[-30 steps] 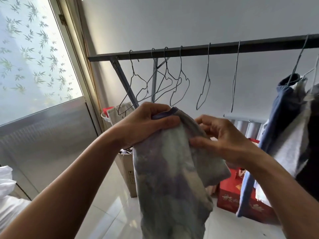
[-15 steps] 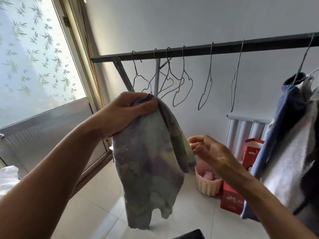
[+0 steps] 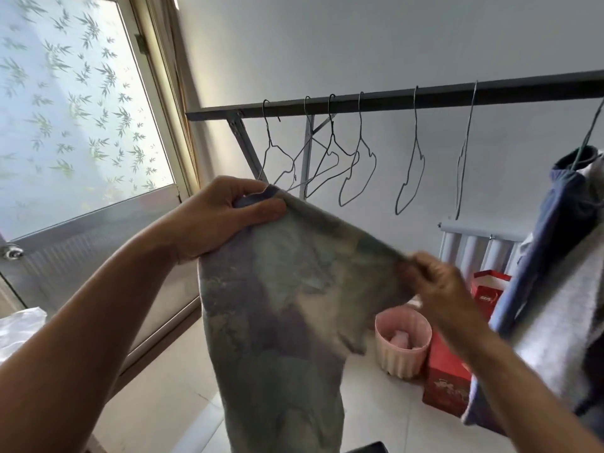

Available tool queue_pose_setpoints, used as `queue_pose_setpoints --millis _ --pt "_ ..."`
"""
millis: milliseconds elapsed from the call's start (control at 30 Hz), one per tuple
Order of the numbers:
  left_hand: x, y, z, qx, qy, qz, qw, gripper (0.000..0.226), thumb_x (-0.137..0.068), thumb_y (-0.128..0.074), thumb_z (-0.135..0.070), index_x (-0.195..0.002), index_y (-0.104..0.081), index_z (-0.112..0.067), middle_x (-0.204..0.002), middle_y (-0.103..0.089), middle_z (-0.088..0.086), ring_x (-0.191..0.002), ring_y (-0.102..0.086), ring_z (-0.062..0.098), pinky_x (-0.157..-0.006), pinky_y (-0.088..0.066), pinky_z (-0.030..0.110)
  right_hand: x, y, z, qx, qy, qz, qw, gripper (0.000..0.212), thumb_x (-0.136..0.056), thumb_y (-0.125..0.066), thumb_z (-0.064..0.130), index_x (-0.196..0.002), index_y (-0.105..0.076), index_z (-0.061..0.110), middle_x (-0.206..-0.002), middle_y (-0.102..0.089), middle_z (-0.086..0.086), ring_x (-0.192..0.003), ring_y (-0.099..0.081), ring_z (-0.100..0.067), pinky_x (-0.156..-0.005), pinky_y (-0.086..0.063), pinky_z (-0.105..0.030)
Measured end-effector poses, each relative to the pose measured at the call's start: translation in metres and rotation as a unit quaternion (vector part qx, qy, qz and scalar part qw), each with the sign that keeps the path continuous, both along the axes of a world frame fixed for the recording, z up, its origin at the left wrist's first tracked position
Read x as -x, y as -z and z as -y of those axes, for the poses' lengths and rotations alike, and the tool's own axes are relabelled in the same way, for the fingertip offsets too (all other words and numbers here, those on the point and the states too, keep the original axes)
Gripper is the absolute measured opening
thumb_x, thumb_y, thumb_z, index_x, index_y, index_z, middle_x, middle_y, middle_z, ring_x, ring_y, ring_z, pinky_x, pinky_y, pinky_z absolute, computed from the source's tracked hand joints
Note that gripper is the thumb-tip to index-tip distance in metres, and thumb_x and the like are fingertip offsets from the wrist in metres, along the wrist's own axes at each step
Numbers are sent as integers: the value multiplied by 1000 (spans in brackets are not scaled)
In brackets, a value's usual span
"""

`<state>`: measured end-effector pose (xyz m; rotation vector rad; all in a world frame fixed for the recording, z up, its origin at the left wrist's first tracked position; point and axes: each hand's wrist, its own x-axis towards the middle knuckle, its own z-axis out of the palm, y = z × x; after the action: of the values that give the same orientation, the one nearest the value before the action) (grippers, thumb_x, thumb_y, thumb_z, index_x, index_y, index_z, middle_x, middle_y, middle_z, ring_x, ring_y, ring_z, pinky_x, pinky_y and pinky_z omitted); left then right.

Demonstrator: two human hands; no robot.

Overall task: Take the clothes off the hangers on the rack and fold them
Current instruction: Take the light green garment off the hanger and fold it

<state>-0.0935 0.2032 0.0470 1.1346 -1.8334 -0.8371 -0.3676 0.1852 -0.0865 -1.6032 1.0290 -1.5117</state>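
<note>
Left hand (image 3: 219,220) is gripping one top corner of the mottled garment (image 3: 281,308), thumb clamped over the hem; right hand (image 3: 434,286), blurred, is pinching the opposite edge, stretching the cloth between them; garment is hanging in front of and below the rack (image 3: 392,99); bare wire hangers (image 3: 356,165) are dangling from the rack; a blue garment (image 3: 555,223) is hanging at the rack's right end; a pink bin (image 3: 402,341) is sitting on the floor beneath the rack.

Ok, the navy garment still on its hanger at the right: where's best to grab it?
Probably the navy garment at its collar, right under the hanger wire, reached from the left: that side is open, while a grey garment crowds its right. For now the left hand and right hand hold the tie-dye garment.
</note>
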Motion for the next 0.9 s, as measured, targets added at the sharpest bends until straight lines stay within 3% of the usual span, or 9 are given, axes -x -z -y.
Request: queue_pose_setpoints --millis 100,267,400,500,600,667,733,800,900 --pt "-8 2 -2 0 8 9 1000 23 -72 -75 -40 -90 -79 -26 -84 -76 5 -73 -70 14 -60 -58 23 28 -22 7 10 -52 102 993 36 -62 -79 57 -74 -71 24 -67 -60 8 -64 -53 -3 -58 -46 -17" --pt "-2 0 -2 9 37 -42 998 23 -77 -70 -38 -89 -78 -20 -76 -74 0 -63 -68 9 -53 -53 18 33 -44 15 28 -87 191 977 34 -49 -85 49 -69 -73 24 -65 -64 11 -61 -57 0 -56 -48 -12" --pt "9 -8 -1 20 87 -46 995 20 -88 -68 -31 -98 -74 -14 -82 -73 1 -69 -68 12 -57 -54 19 29 -45 29 -7 -35 132 991 27 -60 -81 41 -77 -72 21 -70 -69 10 -66 -60 -3 -63 -49 -19" --pt "19 -13 2 21 103 -45 993 20 -84 -68 -35 -94 -76 -19 -83 -73 1 -72 -68 12 -61 -55 21 10 -40 37 -58 42 -16 997 18 -82 -73 19 -96 -62 19 -86 -66 1 -75 -59 -8 -67 -46 -22" --pt "30 -15 6 31 88 -30 995 23 -84 -68 -34 -91 -74 -13 -79 -71 2 -70 -66 13 -61 -55 22 -13 -35 20 -12 110 -94 989 20 -92 -64 28 -110 -58 20 -103 -63 3 -94 -60 -14 -86 -52 -34" --pt "34 -15 7 32 82 -10 996 27 -85 -66 -36 -93 -73 -11 -81 -70 5 -73 -65 17 -65 -55 27 -29 -39 -4 12 -19 -28 999 37 -87 -57 58 -105 -63 27 -101 -70 4 -95 -67 -14 -89 -54 -40" --pt "35 -14 9 28 77 7 997 31 -85 -63 -38 -96 -72 -10 -84 -69 9 -76 -63 20 -70 -53 32 -42 -41 -23 -15 -152 -30 988 57 -72 -60 76 -102 -67 27 -98 -73 5 -91 -69 -10 -78 -56 -31" --pt "35 -13 10 24 73 18 997 34 -86 -63 -39 -95 -71 -7 -86 -67 17 -79 -60 24 -75 -48 39 -53 -38 -38 -36 -206 -82 974 38 -76 -73 54 -98 -66 24 -88 -73 9 -81 -69 -7 -69 -58 -30" --pt "32 -17 5 20 44 48 998 38 -83 -69 -44 -98 -72 -8 -94 -71 25 -78 -63 27 -73 -52 40 -62 -31 -44 -46 -149 -104 982 9 -85 -71 25 -89 -66 18 -83 -72 0 -76 -70 -14 -70 -58 -46"
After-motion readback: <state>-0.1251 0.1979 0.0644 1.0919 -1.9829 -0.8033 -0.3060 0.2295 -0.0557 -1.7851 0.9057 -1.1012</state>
